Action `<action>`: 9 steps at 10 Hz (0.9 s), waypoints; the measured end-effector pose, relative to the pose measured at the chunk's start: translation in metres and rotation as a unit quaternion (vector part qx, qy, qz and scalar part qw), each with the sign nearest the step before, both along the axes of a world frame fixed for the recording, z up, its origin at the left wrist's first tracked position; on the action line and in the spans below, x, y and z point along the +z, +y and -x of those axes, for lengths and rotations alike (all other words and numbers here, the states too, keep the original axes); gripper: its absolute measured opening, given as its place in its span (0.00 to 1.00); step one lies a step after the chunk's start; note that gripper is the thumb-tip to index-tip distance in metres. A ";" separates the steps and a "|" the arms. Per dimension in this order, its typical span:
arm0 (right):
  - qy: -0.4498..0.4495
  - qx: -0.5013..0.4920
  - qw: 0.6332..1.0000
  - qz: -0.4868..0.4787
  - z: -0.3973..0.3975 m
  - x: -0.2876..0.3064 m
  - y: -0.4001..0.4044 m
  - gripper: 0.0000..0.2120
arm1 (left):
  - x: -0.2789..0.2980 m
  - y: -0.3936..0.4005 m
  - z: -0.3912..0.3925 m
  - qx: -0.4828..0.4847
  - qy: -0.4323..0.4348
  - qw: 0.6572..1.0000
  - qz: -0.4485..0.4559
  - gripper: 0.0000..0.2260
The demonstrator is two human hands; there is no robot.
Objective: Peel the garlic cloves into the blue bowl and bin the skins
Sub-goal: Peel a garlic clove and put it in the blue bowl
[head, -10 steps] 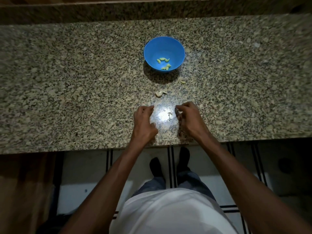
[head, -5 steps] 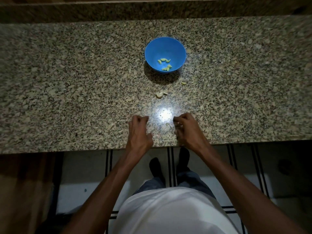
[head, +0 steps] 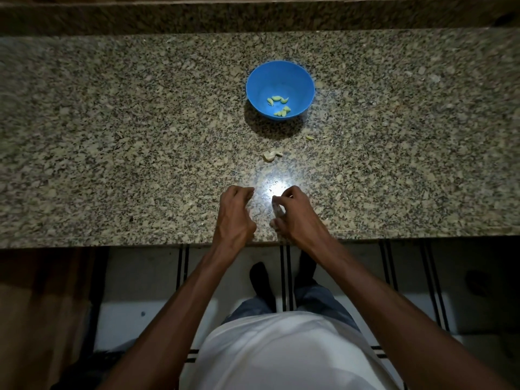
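A blue bowl point(head: 280, 90) stands on the granite counter point(head: 112, 142) and holds several peeled, pale green garlic cloves point(head: 278, 104). A loose piece of garlic point(head: 271, 155) lies between the bowl and my hands, and a small scrap point(head: 309, 137) lies right of it. My left hand point(head: 236, 215) rests near the counter's front edge with its fingers curled, and nothing shows in it. Beside it, my right hand point(head: 297, 216) pinches pale garlic skins point(head: 277, 208) at its fingertips. A bright glare spot sits between the two hands.
The counter's front edge point(head: 365, 235) runs just under my wrists. Below it are a tiled floor with dark stripes and my feet. A raised granite ledge point(head: 253, 18) borders the back of the counter.
Both hands have drawn back from the middle of the counter toward its front edge. Pale skins now show at my right fingertips.
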State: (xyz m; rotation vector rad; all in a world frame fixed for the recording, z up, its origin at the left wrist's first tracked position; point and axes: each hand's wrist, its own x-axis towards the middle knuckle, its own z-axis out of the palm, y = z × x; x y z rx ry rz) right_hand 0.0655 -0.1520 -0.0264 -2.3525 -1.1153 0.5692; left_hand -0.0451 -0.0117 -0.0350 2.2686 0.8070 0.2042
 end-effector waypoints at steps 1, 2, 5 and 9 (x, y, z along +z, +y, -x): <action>-0.013 -0.002 1.000 0.010 0.012 -0.001 0.009 0.10 | -0.005 0.004 0.002 -0.010 0.005 1.000 0.010 0.26; -0.050 0.014 0.998 0.037 0.023 -0.001 0.013 0.11 | -0.006 0.001 0.004 -0.019 0.005 1.000 0.010 0.26; -0.119 0.079 0.990 0.014 0.017 0.007 0.007 0.07 | -0.008 -0.001 0.008 -0.065 0.011 0.998 -0.014 0.23; 0.332 -0.291 0.881 -0.169 -0.029 0.019 -0.012 0.06 | 0.000 -0.018 -0.003 -0.104 0.007 0.995 0.011 0.21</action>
